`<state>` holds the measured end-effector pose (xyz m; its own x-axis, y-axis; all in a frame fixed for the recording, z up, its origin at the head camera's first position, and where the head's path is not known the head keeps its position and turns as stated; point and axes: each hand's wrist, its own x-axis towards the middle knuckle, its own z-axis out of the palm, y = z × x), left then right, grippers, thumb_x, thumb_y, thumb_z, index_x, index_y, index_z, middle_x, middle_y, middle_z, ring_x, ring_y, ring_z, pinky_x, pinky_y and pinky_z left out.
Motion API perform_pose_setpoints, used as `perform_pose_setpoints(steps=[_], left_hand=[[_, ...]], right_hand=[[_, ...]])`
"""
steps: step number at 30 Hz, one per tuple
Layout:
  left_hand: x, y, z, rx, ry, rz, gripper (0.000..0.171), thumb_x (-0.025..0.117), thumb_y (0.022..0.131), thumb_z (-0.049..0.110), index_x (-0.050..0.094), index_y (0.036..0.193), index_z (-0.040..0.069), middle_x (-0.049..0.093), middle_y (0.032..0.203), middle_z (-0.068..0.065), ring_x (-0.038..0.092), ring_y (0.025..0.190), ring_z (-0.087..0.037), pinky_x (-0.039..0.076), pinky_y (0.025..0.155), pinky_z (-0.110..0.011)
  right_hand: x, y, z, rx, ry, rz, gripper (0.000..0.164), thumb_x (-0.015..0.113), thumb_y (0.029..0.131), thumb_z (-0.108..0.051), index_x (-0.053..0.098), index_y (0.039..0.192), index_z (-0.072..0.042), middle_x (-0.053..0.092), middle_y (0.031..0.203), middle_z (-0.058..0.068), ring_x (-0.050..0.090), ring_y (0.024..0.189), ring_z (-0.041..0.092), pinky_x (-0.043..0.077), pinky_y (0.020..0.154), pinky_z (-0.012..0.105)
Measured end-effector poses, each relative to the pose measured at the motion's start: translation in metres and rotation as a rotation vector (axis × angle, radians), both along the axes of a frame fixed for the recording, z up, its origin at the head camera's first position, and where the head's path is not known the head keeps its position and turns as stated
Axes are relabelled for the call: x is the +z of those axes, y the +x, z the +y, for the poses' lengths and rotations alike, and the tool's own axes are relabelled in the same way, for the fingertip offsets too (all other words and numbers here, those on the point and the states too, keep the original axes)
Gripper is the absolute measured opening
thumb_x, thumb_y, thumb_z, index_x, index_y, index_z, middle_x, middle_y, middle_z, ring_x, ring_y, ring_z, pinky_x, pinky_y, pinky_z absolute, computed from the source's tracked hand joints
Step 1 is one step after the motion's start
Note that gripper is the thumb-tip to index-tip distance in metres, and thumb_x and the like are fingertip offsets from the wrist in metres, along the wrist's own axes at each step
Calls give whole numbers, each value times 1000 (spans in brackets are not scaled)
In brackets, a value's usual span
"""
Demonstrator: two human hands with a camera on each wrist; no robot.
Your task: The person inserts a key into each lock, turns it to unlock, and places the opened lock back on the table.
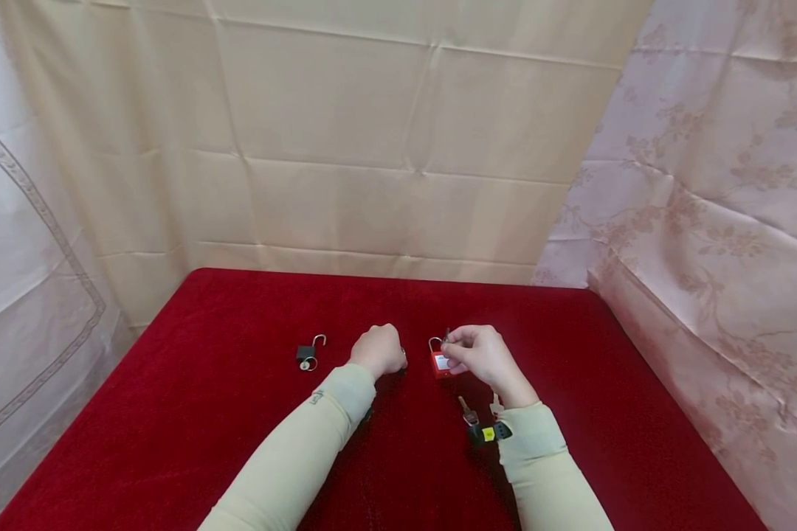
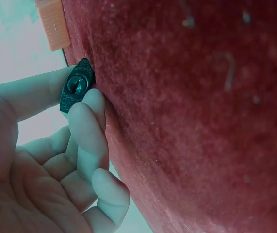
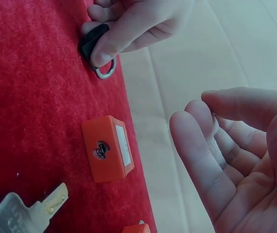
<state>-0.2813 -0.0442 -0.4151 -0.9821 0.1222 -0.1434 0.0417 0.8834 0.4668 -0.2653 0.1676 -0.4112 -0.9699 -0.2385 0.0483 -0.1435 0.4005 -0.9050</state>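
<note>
My left hand (image 1: 380, 350) pinches a small black padlock (image 2: 76, 85) between thumb and fingers, low over the red cloth. Its keyhole faces the left wrist camera, and its metal shackle shows in the right wrist view. The red padlock (image 3: 108, 149) stands just left of my right hand (image 1: 481, 354), shackle up, white label on one face and keyhole in its base. My right thumb and fingertips come together on a small dark key-like piece (image 1: 447, 335), mostly hidden by the fingers. Another black padlock (image 1: 305, 354) lies at left, shackle open, with a key and ring on it.
Loose keys (image 1: 468, 413) lie near my right cuff; one silver key (image 3: 19, 218) looks large in the right wrist view. An orange-red piece (image 3: 137, 228) shows at that view's bottom edge. The red-covered table (image 1: 239, 442) ends at a beige curtain (image 1: 372, 147).
</note>
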Motion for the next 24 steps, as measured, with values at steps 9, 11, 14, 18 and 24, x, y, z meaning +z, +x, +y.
perform_pose_setpoints(steps=[9,11,14,18,24], left_hand=[[0,0,-1,-6,50,-35,23,76,87,14,66,67,10,60,65,-5,52,59,-19,45,54,-34],[-1,-2,-3,-3,73,-50,24,76,88,14,65,67,10,59,63,-5,51,58,-18,43,52,-33],[-3,-3,-5,-3,104,-69,25,77,88,15,65,67,9,59,60,-5,51,55,-18,41,51,-32],[-5,-5,-8,-13,125,-63,24,78,88,17,66,69,9,59,61,-5,50,55,-17,42,52,-32],[-2,-7,-13,-32,134,-11,33,76,90,17,60,62,10,53,55,-3,46,51,-15,43,52,-31]], right_hand=[[-3,-1,1,-8,3,-9,8,71,91,1,69,98,6,71,85,20,70,67,22,61,66,43],[-2,0,0,-6,1,-10,8,71,91,1,69,98,6,71,85,20,70,67,22,61,66,44],[-1,0,0,-3,-2,-7,8,71,91,1,69,98,6,71,85,20,70,67,22,61,66,45],[-1,0,0,-3,-3,1,8,71,91,2,69,97,6,71,84,20,70,66,22,61,65,43],[1,0,1,-8,7,-1,8,71,92,0,70,98,5,71,85,18,70,67,22,61,65,41]])
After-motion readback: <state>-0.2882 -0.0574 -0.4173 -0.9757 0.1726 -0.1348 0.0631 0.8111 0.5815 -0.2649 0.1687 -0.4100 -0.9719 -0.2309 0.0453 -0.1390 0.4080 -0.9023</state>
